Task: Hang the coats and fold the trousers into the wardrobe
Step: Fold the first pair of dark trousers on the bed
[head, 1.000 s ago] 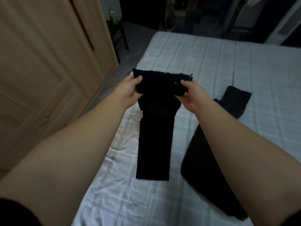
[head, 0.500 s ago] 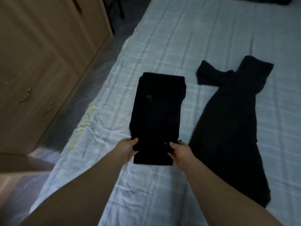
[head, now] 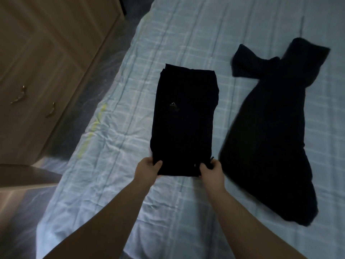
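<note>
Black trousers (head: 183, 120) lie folded lengthwise on the bed (head: 130, 94), a small pale logo showing on the upper layer. My left hand (head: 147, 171) pinches the near left corner of the waistband. At the near right corner my right hand (head: 211, 171) grips the same waistband. A second black garment (head: 268, 131) lies unfolded to the right on the bed, apart from both hands.
A wooden wardrobe (head: 46, 58) with closed doors and metal handles (head: 50, 110) stands at the left, across a narrow strip of dark floor (head: 97, 83). The bed's light checked sheet is wrinkled near the left edge.
A second ago I held the trousers up in the air by the waistband. They now lie flat on the bed with the waistband toward me, and my view has tilted down.
</note>
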A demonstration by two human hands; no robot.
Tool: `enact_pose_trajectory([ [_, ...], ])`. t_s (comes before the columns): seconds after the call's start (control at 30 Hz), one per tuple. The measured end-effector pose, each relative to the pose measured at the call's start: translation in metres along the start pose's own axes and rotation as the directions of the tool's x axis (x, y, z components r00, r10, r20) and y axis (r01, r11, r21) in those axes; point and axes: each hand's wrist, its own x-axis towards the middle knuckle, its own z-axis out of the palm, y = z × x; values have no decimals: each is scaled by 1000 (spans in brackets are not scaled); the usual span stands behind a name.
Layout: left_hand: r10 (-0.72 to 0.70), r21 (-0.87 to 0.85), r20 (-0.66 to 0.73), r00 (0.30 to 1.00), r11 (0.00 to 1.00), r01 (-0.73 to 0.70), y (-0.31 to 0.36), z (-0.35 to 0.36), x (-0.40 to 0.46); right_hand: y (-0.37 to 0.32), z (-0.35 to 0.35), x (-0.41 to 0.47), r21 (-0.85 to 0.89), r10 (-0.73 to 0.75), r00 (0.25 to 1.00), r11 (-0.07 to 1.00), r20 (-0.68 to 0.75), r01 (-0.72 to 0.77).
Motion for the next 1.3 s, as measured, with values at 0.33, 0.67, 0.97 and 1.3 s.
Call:
enact_pose_trajectory([
  [0.33,-62,-88,68,996,994,68,11,5,-3,-3,2,7,48,51,996,997,71,-55],
  [0.67,-52,-247,328,943,959,138,4,-20,-33,14,1,-25,375,128,982,911,138,-171],
  [0.97,-119,-288,419,900,923,256,-94,-41,-69,103,15,-93,371,208,968,895,143,-247],
  [1.3,-251,-265,469,847,875,406,-153,-90,-132,150,17,-183,473,302,939,812,161,-342],
])
